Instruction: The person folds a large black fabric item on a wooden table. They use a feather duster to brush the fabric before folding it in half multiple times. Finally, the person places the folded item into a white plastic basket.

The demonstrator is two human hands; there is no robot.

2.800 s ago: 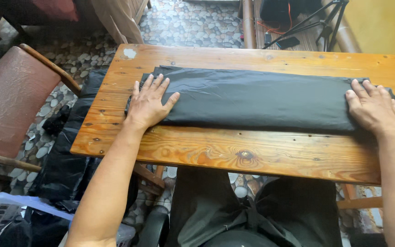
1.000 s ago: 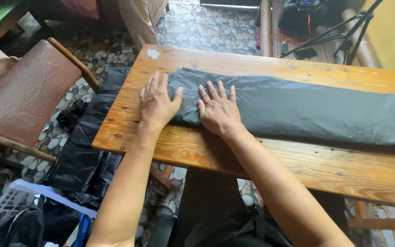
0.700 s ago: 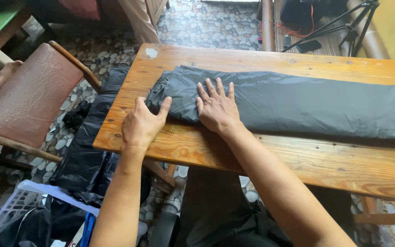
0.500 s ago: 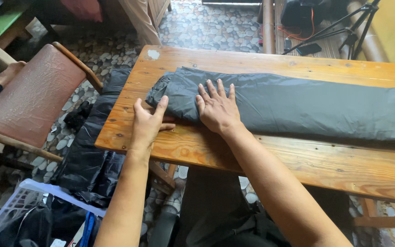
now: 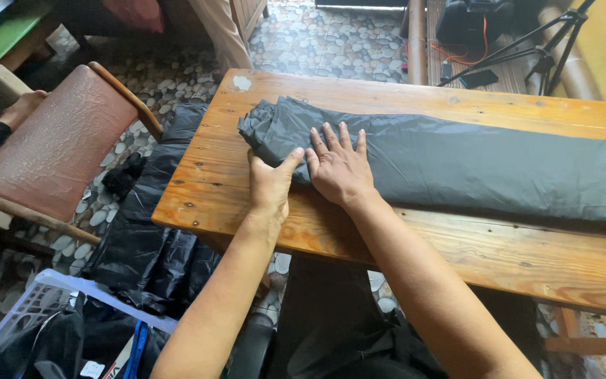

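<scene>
Left hand (image 5: 269, 184) pinches folded black sheet (image 5: 457, 165) at table's (image 5: 457, 256) left end | right hand (image 5: 337, 165) flat, open | brown chair (image 5: 54, 151), black bags (image 5: 152, 238) leftward.

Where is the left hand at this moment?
In the head view, the left hand grips the left end of the folded black plastic sheet, beside the right hand.
</scene>
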